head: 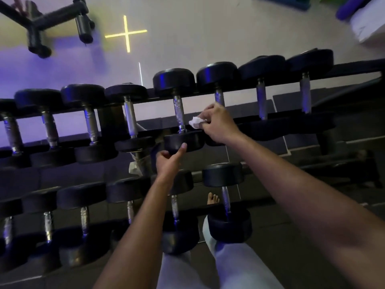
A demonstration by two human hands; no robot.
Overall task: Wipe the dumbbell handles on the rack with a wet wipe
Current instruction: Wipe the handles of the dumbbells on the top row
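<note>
A black two-tier rack [291,124] holds rows of black dumbbells with metal handles. My right hand [216,124] pinches a crumpled white wet wipe [195,122] just right of the metal handle [179,113] of a top-row dumbbell, the wipe close to the handle's lower end. My left hand [169,161] sits under that dumbbell's near head [184,141], thumb pressed on its front face, fingers curled beneath. Whether the wipe touches the handle is unclear.
More dumbbells lie on the lower tier, one [227,203] in front of my legs. A bare foot [213,198] shows on the dark floor below. A black metal stand [48,21] hangs at upper left; a white crumpled item [135,167] lies behind the rack.
</note>
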